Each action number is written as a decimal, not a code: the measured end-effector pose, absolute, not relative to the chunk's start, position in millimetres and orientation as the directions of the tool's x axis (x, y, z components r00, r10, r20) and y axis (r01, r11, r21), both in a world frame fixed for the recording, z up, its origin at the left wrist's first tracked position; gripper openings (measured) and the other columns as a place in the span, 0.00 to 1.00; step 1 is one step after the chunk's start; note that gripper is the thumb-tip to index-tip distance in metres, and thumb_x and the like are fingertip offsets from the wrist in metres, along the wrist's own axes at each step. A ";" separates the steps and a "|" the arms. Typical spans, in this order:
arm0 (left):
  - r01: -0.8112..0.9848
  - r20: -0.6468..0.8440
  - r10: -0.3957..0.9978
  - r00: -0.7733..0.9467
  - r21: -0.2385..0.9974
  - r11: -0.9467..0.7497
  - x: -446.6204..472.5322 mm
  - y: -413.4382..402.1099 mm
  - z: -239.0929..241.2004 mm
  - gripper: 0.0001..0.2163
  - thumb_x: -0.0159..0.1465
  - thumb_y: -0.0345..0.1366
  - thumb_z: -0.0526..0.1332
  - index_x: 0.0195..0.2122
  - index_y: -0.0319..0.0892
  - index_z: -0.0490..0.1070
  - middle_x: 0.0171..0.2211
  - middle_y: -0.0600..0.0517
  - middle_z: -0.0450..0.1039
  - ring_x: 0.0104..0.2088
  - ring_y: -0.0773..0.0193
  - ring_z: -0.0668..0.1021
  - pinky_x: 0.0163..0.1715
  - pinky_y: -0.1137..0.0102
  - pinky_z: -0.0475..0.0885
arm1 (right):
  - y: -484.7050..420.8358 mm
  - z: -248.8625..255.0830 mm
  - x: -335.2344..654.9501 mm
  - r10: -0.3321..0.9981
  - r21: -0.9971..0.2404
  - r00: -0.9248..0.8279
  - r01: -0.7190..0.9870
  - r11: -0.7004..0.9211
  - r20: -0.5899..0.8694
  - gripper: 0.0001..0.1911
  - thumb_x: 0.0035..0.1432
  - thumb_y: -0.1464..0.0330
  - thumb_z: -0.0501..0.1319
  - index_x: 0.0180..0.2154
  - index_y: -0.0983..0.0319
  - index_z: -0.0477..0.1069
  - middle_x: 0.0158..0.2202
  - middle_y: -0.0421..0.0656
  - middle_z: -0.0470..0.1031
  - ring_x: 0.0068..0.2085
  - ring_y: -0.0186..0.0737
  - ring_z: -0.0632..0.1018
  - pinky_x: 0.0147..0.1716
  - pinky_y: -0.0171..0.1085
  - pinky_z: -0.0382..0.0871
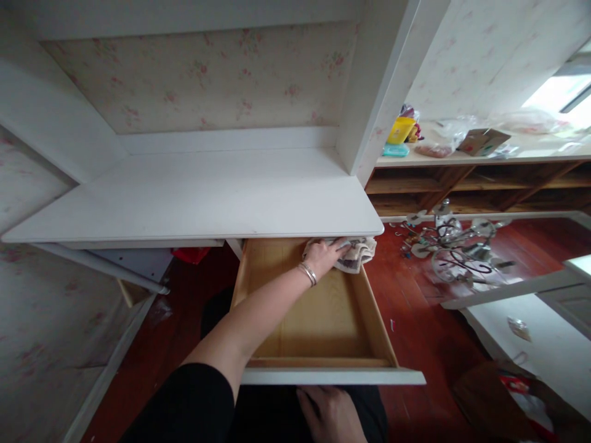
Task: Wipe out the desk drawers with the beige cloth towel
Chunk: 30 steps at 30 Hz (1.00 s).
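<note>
Head view: left hand [322, 253] clamped on cloth [359, 255] beneath it, desk [235, 197] edge just beyond; right hand [336, 413] well apart, nearer body (can't tell whether it grips anything). Hard push could slide drawer [318, 320] inward, pinching cloth or knuckles.

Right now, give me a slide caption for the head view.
Left hand on a patterned cloth over the right side of an open wooden drawer, below a white desktop.
</note>
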<state>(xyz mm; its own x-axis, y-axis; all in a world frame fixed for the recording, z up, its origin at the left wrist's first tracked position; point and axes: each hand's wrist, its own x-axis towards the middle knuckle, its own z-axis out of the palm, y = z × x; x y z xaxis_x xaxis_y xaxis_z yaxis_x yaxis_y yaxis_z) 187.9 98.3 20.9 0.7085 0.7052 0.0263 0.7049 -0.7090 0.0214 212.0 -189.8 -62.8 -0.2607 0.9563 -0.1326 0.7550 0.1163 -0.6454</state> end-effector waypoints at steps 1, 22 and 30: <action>0.737 0.019 0.738 0.674 0.040 -0.674 190.2 103.1 20.3 0.25 0.70 0.27 0.43 0.64 0.54 0.64 0.65 0.42 0.61 0.43 0.55 0.78 0.36 0.63 0.74 | -189.9 -63.4 211.9 0.959 -0.650 -0.255 0.751 0.117 -0.123 0.16 0.67 0.68 0.53 0.42 0.53 0.79 0.39 0.41 0.83 0.40 0.43 0.83 0.40 0.34 0.71; 0.200 -0.082 0.940 0.331 0.980 0.015 39.6 26.4 127.7 0.28 0.55 0.22 0.62 0.57 0.46 0.73 0.53 0.49 0.76 0.54 0.56 0.77 0.61 0.61 0.66 | -159.1 -55.5 221.8 0.914 -0.605 -0.376 0.767 0.213 -0.155 0.16 0.67 0.68 0.53 0.47 0.51 0.78 0.44 0.42 0.82 0.43 0.47 0.82 0.41 0.37 0.73; -0.604 -0.687 0.694 -0.215 0.652 0.458 -41.4 -39.1 154.5 0.21 0.61 0.26 0.58 0.54 0.52 0.75 0.39 0.55 0.82 0.51 0.52 0.79 0.47 0.59 0.77 | -111.4 -36.9 221.9 0.942 -0.642 -0.303 0.753 0.144 -0.144 0.17 0.70 0.65 0.51 0.49 0.54 0.78 0.48 0.43 0.81 0.47 0.44 0.81 0.47 0.37 0.72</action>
<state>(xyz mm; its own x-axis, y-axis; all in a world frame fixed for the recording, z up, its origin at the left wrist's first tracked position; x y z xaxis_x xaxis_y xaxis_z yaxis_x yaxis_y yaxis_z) -41.4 -39.1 154.5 -0.2146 0.6944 -0.6869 -0.6044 0.4580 0.6519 221.9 -111.4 -36.9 -0.3028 0.9421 -0.1441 0.7535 0.1441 -0.6415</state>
